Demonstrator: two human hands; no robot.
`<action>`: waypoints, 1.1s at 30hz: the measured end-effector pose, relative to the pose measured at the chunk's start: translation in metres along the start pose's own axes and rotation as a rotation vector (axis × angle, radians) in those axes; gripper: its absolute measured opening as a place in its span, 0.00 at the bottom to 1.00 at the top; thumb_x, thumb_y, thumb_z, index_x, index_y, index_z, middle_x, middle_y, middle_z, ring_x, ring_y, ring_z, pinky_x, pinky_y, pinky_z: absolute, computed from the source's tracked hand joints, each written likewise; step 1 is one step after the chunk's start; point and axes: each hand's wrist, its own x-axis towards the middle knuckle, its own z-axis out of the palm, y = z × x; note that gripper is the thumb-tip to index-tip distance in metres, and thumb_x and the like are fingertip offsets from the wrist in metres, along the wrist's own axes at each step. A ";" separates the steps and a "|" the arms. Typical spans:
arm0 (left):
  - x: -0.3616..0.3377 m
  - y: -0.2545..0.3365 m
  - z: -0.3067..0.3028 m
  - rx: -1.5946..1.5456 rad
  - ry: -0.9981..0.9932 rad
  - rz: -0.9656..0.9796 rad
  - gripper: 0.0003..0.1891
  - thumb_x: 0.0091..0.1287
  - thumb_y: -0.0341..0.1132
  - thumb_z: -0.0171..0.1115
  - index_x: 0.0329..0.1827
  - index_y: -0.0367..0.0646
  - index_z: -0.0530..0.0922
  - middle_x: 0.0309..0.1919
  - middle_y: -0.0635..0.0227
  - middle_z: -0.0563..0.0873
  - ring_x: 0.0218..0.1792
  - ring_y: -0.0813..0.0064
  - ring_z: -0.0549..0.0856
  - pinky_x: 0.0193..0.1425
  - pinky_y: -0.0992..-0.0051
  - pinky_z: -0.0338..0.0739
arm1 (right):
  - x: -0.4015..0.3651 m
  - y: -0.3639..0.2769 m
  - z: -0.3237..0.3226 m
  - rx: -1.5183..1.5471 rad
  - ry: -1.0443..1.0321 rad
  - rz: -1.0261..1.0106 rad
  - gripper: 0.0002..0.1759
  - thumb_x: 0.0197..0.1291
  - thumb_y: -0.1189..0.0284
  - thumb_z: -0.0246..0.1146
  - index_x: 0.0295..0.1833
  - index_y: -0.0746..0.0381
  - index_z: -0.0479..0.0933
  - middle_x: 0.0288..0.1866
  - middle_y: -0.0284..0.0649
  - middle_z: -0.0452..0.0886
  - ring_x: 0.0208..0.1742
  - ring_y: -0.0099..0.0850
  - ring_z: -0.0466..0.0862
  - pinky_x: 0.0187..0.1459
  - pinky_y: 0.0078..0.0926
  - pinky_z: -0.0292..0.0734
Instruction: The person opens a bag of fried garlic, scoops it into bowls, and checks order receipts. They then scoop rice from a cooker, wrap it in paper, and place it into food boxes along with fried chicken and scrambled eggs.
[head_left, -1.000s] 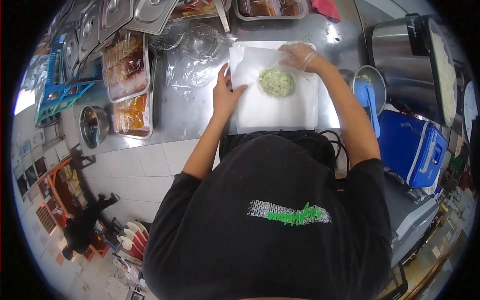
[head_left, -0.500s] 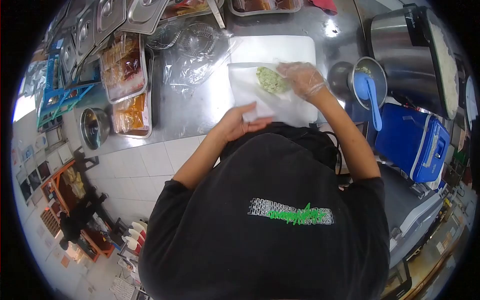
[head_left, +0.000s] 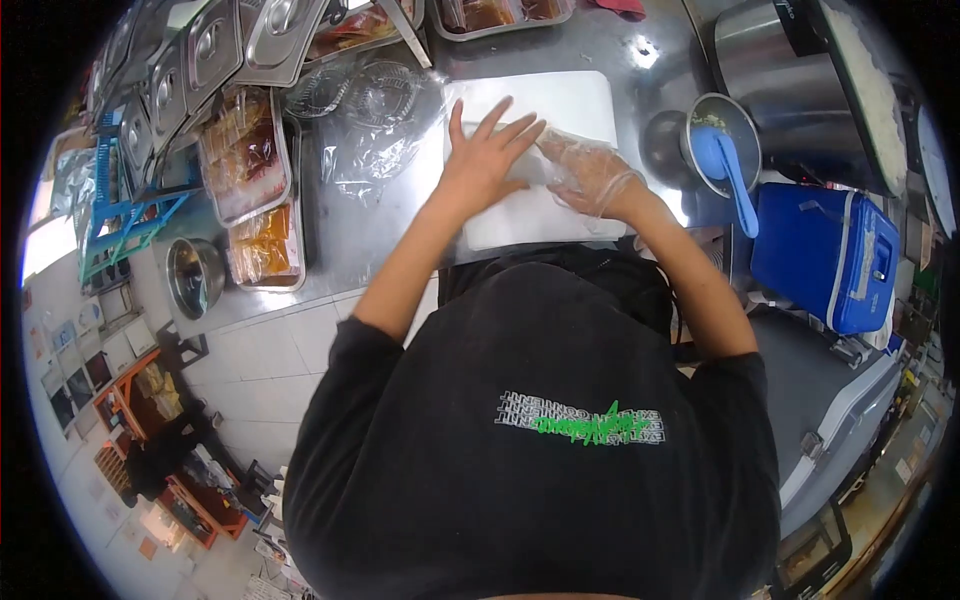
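Note:
My left hand [head_left: 483, 165] is bare and lies palm down over a translucent plastic sheet [head_left: 533, 172], its fingers spread wide. Beside it, my right hand [head_left: 590, 177] wears a clear plastic glove. Its fingers point left and rest on the sheet, with the thumb apart from them. A white cutting board [head_left: 560, 93] lies under the sheet and both hands. The pale green, grainy food seen earlier on the sheet is now hidden by the hands.
Right of the board stands a metal bowl [head_left: 722, 140] with a blue rice paddle [head_left: 738, 180] in it. Beyond are a large rice cooker [head_left: 760, 75] and a blue cooler box [head_left: 820, 255]. Clear plastic lids [head_left: 380, 95] and trays of packets [head_left: 245, 150] lie left.
My left hand has moved up from the sheet's near edge and now lies spread over it. My right hand has shifted slightly left and down. The sheet now covers the green food.

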 end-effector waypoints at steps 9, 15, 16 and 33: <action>0.018 -0.014 0.019 -0.032 -0.083 -0.032 0.06 0.52 0.34 0.68 0.33 0.55 0.87 0.31 0.76 0.86 0.40 0.75 0.84 0.69 0.49 0.52 | -0.031 -0.021 -0.062 0.166 0.201 0.071 0.47 0.42 0.56 0.75 0.68 0.61 0.64 0.65 0.50 0.70 0.64 0.46 0.71 0.64 0.37 0.64; 0.022 -0.010 0.017 0.047 -0.167 0.046 0.07 0.55 0.34 0.66 0.35 0.51 0.87 0.29 0.68 0.85 0.36 0.68 0.85 0.59 0.59 0.69 | 0.007 0.027 -0.009 0.127 -0.011 0.182 0.26 0.53 0.60 0.67 0.57 0.58 0.75 0.51 0.49 0.79 0.54 0.43 0.78 0.55 0.38 0.71; 0.023 -0.010 0.011 -0.021 -0.232 -0.053 0.07 0.55 0.35 0.66 0.36 0.50 0.87 0.29 0.67 0.86 0.36 0.67 0.85 0.57 0.61 0.71 | 0.010 0.033 -0.003 0.168 -0.090 0.214 0.23 0.57 0.59 0.65 0.56 0.58 0.76 0.49 0.51 0.80 0.53 0.43 0.79 0.54 0.37 0.72; -0.010 0.009 0.031 -0.029 -0.082 0.094 0.37 0.61 0.48 0.61 0.72 0.48 0.58 0.70 0.64 0.65 0.71 0.64 0.62 0.73 0.53 0.51 | 0.016 0.056 0.022 0.174 -0.174 0.296 0.19 0.64 0.59 0.53 0.51 0.62 0.77 0.49 0.51 0.77 0.56 0.44 0.75 0.58 0.37 0.71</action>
